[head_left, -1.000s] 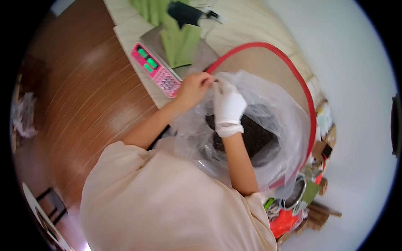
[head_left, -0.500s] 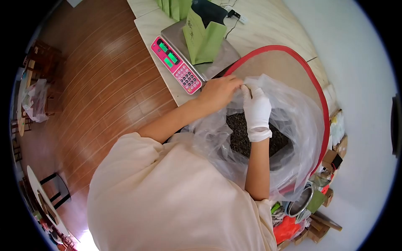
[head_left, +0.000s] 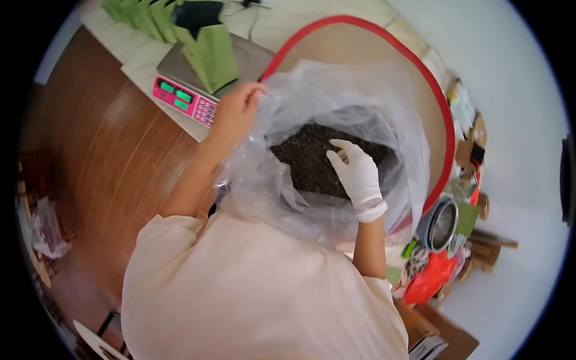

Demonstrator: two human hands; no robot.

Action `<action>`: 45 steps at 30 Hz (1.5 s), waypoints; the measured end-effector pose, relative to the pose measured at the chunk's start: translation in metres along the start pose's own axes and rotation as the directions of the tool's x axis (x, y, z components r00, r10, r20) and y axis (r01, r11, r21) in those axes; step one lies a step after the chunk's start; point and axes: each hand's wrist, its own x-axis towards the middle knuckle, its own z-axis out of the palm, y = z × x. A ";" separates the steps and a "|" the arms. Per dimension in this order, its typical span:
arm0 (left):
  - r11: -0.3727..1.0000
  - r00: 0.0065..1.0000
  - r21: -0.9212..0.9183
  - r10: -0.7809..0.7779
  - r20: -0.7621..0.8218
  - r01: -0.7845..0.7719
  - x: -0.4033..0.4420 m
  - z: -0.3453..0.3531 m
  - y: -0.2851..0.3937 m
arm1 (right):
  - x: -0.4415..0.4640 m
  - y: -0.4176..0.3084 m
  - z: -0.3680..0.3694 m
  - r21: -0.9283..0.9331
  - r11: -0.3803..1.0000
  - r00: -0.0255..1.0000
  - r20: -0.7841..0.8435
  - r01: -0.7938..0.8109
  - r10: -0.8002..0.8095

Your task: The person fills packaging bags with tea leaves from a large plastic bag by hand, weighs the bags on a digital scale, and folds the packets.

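Note:
My bare left hand (head_left: 238, 110) is closed, its fingertips pinching the edge of a large clear plastic bag (head_left: 327, 81). The bag lines a big round container with a red rim (head_left: 441, 108). Inside the bag lies a heap of dark, dry loose leaves (head_left: 309, 157) that look like tea. My right hand (head_left: 355, 171), in a white glove, hovers low over the leaves with thumb and fingers apart. Nothing shows between them. Beyond my left hand, an open green paper bag (head_left: 214, 59) stands on a pink-fronted digital scale (head_left: 180, 99).
More green bags (head_left: 141, 18) stand in a row at the back of the light table (head_left: 108, 24). On the right, a metal bowl (head_left: 444, 225), a red plastic bag (head_left: 431, 277) and cardboard boxes (head_left: 447, 330) crowd along the wall.
My hands were together at the bag's far edge and have parted. The gloved right hand came down over the leaves; the left stays at the bag's edge. The view has shifted.

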 end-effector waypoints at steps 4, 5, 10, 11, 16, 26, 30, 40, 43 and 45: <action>0.967 0.974 -0.229 -0.156 -0.166 0.116 0.018 -0.026 -0.016 | -0.019 0.067 0.012 -0.404 0.914 0.982 -0.158 0.032 -0.104; 0.971 0.947 -0.233 -0.120 -0.298 0.049 0.026 -0.039 -0.019 | -0.021 0.075 0.013 -0.309 0.944 0.973 -0.153 0.119 -0.173; 0.988 0.707 0.010 0.116 -0.697 -0.152 0.090 -0.139 -0.070 | -0.038 0.049 0.049 -0.364 0.903 0.956 0.258 0.228 -0.137; 0.990 0.715 -0.030 0.078 -0.694 -0.137 0.112 -0.165 -0.093 | -0.039 0.041 0.051 -0.341 0.919 0.952 0.290 0.197 -0.097; 0.957 0.809 -0.108 -0.285 -0.514 0.268 0.192 -0.210 -0.120 | -0.023 0.024 0.075 -0.330 0.943 0.965 0.258 0.046 0.044; 0.770 0.766 0.118 -0.637 0.082 0.628 0.210 -0.196 -0.145 | -0.014 0.019 0.076 -0.103 0.991 0.963 0.264 0.081 -0.051; 0.796 0.798 0.163 -0.598 0.068 0.583 0.203 -0.198 -0.155 | -0.001 0.049 0.077 0.298 0.945 0.988 0.025 0.138 -0.152; 0.998 0.976 0.004 -0.054 -0.210 0.056 0.149 -0.168 -0.002 | 0.004 0.027 -0.006 0.881 0.278 0.923 0.373 -0.383 0.089; 0.992 0.947 -0.126 -0.032 -0.318 -0.008 0.116 -0.146 0.074 | -0.001 0.021 -0.019 0.895 0.150 0.907 0.420 -0.421 0.040; 0.965 0.920 -0.252 -0.035 -0.391 -0.070 0.112 -0.156 0.084 | -0.008 0.010 -0.036 0.904 0.147 0.914 0.405 -0.402 0.007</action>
